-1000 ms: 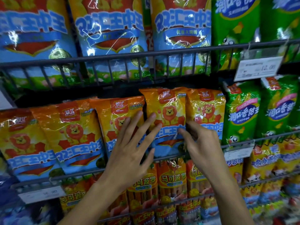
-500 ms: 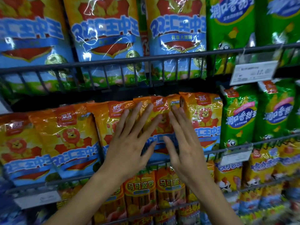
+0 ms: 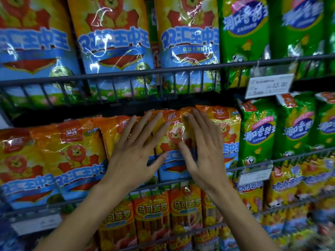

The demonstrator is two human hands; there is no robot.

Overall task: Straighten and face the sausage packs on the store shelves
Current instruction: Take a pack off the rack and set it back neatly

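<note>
Both hands lie flat with fingers straight and spread, neither grip curled round anything, the left hand (image 3: pixel 133 156) and the right hand (image 3: pixel 206 151) pressing on an orange lion sausage pack (image 3: pixel 174 142) standing upright on the middle wire shelf (image 3: pixel 299 154) between matching packs

Under the hands (image 3: pixel 170 156), orange-yellow packs (image 3: pixel 174 134) with red lions and blue banners; right of them, green packs (image 3: pixel 257 134); grey rail (image 3: pixel 126 74) above.
</note>
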